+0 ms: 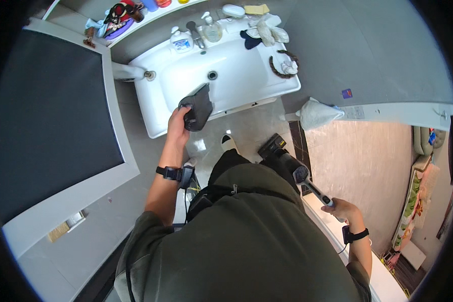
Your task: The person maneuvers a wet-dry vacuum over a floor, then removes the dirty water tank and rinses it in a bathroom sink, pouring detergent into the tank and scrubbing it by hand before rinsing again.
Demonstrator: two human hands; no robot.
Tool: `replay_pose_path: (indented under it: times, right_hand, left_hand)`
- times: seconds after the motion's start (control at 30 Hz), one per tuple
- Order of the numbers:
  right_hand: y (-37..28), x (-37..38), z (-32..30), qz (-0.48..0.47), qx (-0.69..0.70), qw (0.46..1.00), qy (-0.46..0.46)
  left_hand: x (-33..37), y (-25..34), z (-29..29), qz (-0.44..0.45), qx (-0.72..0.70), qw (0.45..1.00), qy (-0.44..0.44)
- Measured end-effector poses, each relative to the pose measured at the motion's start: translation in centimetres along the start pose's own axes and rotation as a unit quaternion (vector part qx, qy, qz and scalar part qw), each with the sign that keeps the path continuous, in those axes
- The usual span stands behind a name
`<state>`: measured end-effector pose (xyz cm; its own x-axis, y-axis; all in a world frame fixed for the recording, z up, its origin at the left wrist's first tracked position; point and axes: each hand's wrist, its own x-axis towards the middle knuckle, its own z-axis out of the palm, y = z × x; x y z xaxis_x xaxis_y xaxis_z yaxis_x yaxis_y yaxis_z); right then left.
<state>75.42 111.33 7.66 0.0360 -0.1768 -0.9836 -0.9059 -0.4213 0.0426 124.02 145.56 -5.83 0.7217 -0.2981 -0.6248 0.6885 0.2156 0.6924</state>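
My left hand (pixel 178 123) is closed around a dark, see-through tank (pixel 201 108), thumb on its top face. The tank is tilted over the front rim of the white washbasin (pixel 161 108); whether it touches the rim I cannot tell. Down at my right side, my right hand (pixel 341 209) grips the handle of an upright floor washer (pixel 300 173). Its black cleaning head (pixel 272 146) rests on the tiles beside my foot. In the basin's bowl the drain (pixel 212 75) shows beyond the tank.
A tap (pixel 195 34), a white pump bottle (pixel 181 41) and a clear soap dispenser (pixel 212 30) stand along the basin's back. Cloths (pixel 267 32) and a brown braided band (pixel 282 68) lie at its right. A dark-panelled door (pixel 60 126) is at left; a doorway sill (pixel 302 151) at right.
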Motion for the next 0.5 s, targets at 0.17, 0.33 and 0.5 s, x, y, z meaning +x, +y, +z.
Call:
replay_pose_path:
  times: [0.17,0.33,0.5]
  right_hand:
    - [0.6,3.0,-2.0,-0.032,-0.129,0.985,-0.114]
    - [7.2,11.4,-5.6,-0.149,-0.298,0.901,-0.277]
    - [-8.3,13.6,-21.1,-0.148,-0.449,0.873,-0.117]
  left_hand:
    - [2.0,1.1,-1.9,0.005,-0.031,0.998,-0.063]
    - [0.4,1.8,-0.2,0.007,0.017,0.998,-0.056]
    - [0.0,2.4,0.8,0.043,0.047,0.997,-0.031]
